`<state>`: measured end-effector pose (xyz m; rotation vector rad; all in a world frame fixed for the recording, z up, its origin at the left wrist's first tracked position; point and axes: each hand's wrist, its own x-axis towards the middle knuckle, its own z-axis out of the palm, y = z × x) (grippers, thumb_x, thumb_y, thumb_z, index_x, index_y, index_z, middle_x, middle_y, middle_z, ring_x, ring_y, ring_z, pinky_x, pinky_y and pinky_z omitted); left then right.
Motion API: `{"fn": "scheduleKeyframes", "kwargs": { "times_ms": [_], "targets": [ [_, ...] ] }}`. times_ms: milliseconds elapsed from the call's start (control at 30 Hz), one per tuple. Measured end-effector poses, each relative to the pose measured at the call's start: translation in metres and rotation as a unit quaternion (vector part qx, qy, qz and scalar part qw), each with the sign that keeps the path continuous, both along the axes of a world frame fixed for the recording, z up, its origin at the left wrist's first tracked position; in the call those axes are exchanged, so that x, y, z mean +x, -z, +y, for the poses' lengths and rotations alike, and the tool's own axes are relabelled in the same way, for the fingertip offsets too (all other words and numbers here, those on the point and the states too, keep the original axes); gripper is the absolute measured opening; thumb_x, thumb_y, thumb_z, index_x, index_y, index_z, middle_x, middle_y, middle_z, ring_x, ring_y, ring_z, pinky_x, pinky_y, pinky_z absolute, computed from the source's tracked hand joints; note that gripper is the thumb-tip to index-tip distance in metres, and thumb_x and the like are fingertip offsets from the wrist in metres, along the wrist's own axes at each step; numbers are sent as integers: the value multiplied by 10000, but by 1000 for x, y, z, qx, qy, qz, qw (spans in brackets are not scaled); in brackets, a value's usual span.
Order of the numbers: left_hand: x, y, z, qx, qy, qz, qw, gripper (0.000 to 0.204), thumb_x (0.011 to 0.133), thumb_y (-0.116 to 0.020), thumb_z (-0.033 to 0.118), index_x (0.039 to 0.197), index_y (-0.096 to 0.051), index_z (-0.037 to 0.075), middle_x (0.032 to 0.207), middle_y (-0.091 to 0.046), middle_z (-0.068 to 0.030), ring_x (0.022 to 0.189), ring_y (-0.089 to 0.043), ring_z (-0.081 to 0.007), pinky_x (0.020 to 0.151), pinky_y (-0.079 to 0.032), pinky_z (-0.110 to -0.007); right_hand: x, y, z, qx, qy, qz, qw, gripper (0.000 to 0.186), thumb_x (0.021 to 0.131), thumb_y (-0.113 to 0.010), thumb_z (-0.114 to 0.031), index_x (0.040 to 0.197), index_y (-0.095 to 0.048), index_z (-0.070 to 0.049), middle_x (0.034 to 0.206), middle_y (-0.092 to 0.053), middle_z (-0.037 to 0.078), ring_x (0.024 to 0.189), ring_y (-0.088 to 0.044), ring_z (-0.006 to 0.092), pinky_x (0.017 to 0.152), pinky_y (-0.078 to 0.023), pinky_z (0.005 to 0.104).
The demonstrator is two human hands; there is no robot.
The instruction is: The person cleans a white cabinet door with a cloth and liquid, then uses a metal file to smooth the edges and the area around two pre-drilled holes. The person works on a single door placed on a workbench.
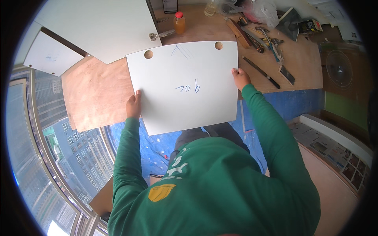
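Between my two hands is a white cabinet door panel (169, 106), with two round hinge holes along its far edge and blue pen marks on its face. My left hand (134, 105) grips the panel's left edge, thumb on top. Further up on the opposite edge, my right hand (241, 78) holds it the same way, the other fingers hidden beneath. The panel's far part is over the wooden worktop (94, 94), and its near edge is above my legs. Whether it rests on the wood, I cannot tell.
A larger white door (98, 27) with metal hinges (154, 36) stands at the far left. Behind the panel is a red-capped bottle (179, 23). A dark file (261, 72), a hammer (269, 41) and other tools lie at right. Windows line the left; blue sheeting (291, 105) covers the floor.
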<state>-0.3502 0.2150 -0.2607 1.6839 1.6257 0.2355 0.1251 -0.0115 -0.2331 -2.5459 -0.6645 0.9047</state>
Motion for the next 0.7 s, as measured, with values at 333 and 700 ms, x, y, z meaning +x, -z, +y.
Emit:
{"fn": "scheduleKeyframes", "kwargs": {
  "times_ms": [333,700],
  "targets": [
    [-17,27,-30,5,-46,23,999,698,1025,-588,611,766,-627,-36,695,-613,-118,667,-542,-201,636,-470,-393,-20,80,12,-10,26,22,999,646,1049,-526,-462,1450,-530,45,1430,-592,296,1335,-570,437,1125,-466,469],
    [-11,21,-6,-51,-54,4,997,748,1059,-482,632,957,-709,-72,812,-685,-130,767,-606,-229,736,-494,-392,-9,87,-1,-5,24,65,998,806,1020,-534,-607,1469,-509,61,1449,-592,280,1366,-558,415,1140,-442,452]
  ]
}}
